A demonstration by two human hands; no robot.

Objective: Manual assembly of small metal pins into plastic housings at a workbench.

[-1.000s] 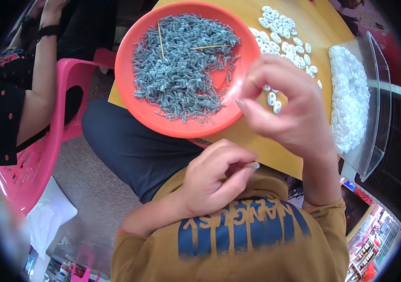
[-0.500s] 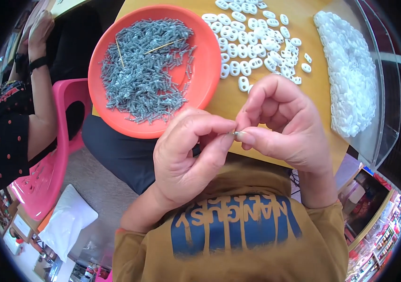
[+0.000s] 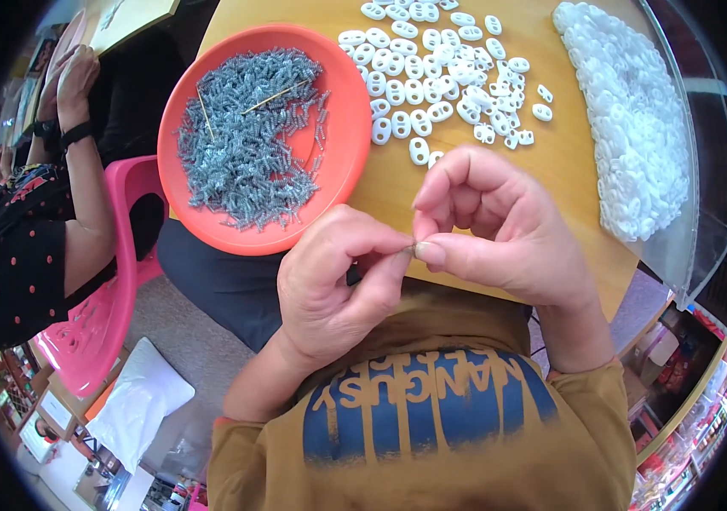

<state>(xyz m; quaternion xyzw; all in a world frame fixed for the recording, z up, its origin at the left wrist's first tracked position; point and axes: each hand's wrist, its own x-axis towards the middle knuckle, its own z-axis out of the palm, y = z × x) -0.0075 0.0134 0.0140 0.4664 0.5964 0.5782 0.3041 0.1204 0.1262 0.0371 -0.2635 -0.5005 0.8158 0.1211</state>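
Note:
My left hand and my right hand meet just above the table's near edge. Thumb and index finger of the left are pinched together. The right thumb tip presses against that pinch, with its index finger curled close above. Something tiny and thin sits between the fingertips, mostly hidden, so its kind cannot be made out. Beyond the left hand, a red-orange plate holds a heap of small grey metal springs with two thin wooden sticks on top. Small white two-holed plastic pieces are scattered beyond the right hand.
A clear plastic tray at the right holds a big pile of white pieces. They stand on a yellow-brown wooden table. At left are a pink chair, another person's arm and a white bag on the floor.
The view has shifted slightly, so plate and white pieces appear further left. My hands stay joined at the fingertips; the small shiny bit between them shows less now.

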